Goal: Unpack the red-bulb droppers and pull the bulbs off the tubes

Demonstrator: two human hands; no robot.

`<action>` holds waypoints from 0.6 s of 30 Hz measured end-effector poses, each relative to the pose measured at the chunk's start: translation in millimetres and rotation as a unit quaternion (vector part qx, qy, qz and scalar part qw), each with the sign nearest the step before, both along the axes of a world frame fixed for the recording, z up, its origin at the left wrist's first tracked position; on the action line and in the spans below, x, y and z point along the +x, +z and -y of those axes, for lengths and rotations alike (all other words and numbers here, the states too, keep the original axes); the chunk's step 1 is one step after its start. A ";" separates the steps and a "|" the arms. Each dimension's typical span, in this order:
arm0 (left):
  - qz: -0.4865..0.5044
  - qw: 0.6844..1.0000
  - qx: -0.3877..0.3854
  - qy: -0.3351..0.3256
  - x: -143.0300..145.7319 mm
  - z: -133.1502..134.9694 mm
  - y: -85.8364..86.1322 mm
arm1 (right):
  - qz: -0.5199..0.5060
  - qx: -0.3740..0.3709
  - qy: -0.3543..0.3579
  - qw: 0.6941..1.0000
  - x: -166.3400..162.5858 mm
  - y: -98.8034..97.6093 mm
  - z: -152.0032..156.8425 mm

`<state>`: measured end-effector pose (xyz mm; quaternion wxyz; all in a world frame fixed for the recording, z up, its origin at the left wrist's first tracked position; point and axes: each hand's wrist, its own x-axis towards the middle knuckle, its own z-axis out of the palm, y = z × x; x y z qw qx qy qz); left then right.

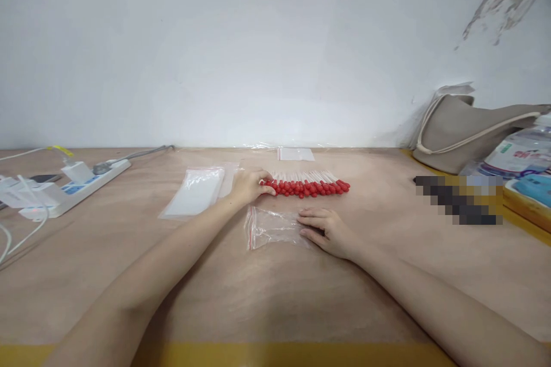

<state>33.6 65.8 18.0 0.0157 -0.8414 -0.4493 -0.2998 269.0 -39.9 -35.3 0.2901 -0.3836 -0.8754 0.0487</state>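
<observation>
A row of clear droppers with red bulbs [310,186] lies on the wooden table [258,287]. My left hand [251,184] rests at the row's left end, fingers curled and touching the first red bulbs. My right hand [328,231] lies nearly flat, fingers together, pressing on the right end of a small clear zip bag [272,227] just in front of the droppers. A stack of empty zip bags [196,192] sits to the left of my left hand.
A white power strip [75,186] with chargers and cables lies at the far left. One more small bag [295,153] lies by the wall. A beige tote bag [465,132] and packaged items in a tray [523,183] fill the right side.
</observation>
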 end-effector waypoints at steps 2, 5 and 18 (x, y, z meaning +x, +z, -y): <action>0.014 0.999 -0.013 -0.034 -3.6 3.7 4.1 | 0.001 0.000 -0.001 1.000 -0.2 0.5 0.4; 0.084 0.992 -0.048 -0.079 -11.2 26.3 10.7 | 0.001 -0.004 -0.004 1.000 -0.4 2.1 1.2; -0.175 0.947 -0.194 -0.187 -43.4 108.2 -12.2 | 0.001 0.012 -0.032 0.999 -12.4 12.8 13.4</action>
